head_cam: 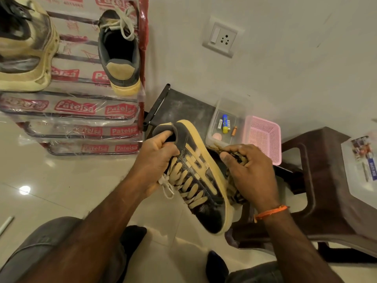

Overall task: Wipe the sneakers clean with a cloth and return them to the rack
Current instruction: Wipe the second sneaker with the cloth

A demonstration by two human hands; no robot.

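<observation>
Sneaker (201,176) in hand is dark with tan stripes, tan laces and a pale rubber sole; it is held in the air over the floor, heel away from the person, toe toward them. The left hand (157,160) grips it at the collar, fingers hooked inside the opening. The right hand (247,172) clenches a bunched patterned cloth (234,188) against the sole edge on the shoe's right side.

Handling, as a judgement: the shoe is light. The upper is soft and yields under pressure; the sole is stiffer and gives a firm wiping surface. The collar grip resists the wiping force well. A grip on the laces would be unstable. The cloth is limp and needs to stay bunched to keep contact.

Its likely mate (120,52) rests on the top tier of the rack (81,109), at the right end. A larger pale sneaker (24,48) sits on the same tier to the left. The gap between them appears wide enough for the return.

Just beyond the hands, a low dark stand (183,107) carries a clear tub (228,119) with small batteries and a pink basket (263,137). A brown plastic stool (318,180) stands near the right wrist.
</observation>
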